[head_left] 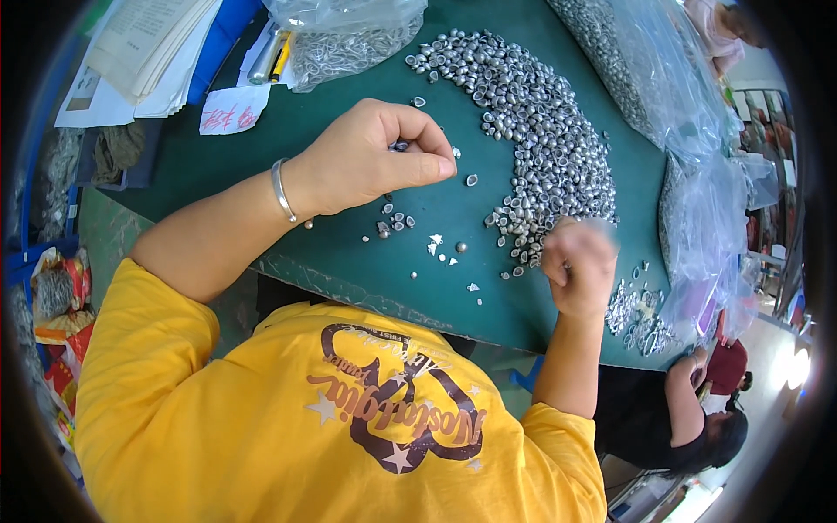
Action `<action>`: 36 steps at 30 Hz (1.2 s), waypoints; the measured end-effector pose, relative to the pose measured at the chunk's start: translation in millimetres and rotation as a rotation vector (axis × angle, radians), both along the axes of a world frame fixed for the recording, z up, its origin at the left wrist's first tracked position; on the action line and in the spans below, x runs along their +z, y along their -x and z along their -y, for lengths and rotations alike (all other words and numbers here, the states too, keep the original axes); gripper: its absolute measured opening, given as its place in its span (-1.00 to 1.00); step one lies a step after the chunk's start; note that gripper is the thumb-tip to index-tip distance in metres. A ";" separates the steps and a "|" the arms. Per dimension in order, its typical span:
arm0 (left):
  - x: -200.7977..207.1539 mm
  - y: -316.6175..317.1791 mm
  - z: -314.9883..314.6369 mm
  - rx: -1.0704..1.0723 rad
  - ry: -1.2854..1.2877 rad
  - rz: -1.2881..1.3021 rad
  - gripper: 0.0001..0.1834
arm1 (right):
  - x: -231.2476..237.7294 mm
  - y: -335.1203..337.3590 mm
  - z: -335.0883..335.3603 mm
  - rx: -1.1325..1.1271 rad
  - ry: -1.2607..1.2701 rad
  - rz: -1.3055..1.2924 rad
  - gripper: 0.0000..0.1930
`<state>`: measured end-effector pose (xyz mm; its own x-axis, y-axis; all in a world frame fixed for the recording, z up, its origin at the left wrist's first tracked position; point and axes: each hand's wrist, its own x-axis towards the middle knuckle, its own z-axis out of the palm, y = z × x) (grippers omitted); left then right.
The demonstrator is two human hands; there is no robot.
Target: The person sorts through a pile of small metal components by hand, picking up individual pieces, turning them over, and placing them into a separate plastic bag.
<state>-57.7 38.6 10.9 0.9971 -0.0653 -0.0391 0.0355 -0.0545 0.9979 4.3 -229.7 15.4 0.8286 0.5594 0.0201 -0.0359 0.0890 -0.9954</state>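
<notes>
My left hand point(375, 159), with a silver bangle at its wrist, is held over the green table point(349, 277). Its fingers are curled and thumb and forefinger meet; several small grey metal caps point(399, 146) show in the hollow of the hand. My right hand point(579, 268) is closed at the near edge of a long curved heap of hollow metal caps point(558, 148). Part of it is blurred, and what its fingers hold is hidden. Between the hands lie a few loose caps point(398, 221), white chips point(434, 244) and a small round bead point(461, 247).
Clear plastic bags of metal parts point(610, 65) line the right side. Small silver pieces point(641, 314) lie at the near right. Another bag point(349, 44), a yellow-and-black pen point(281, 57), a paper slip point(234, 111) and papers point(144, 52) are at the far left. A person in black point(649, 414) is at the right.
</notes>
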 end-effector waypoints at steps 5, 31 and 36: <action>-3.8 -1.6 1.2 0.016 -0.042 0.050 -0.86 | -11.7 21.9 -9.8 0.011 0.818 0.868 -0.89; -6.1 5.0 57.2 -0.370 -0.513 0.585 -0.92 | -4.7 35.7 35.2 -0.127 0.611 0.461 -0.90; -14.9 -7.3 93.8 -0.493 -0.741 0.731 -0.95 | -12.2 41.0 35.8 -0.259 0.757 0.698 -0.89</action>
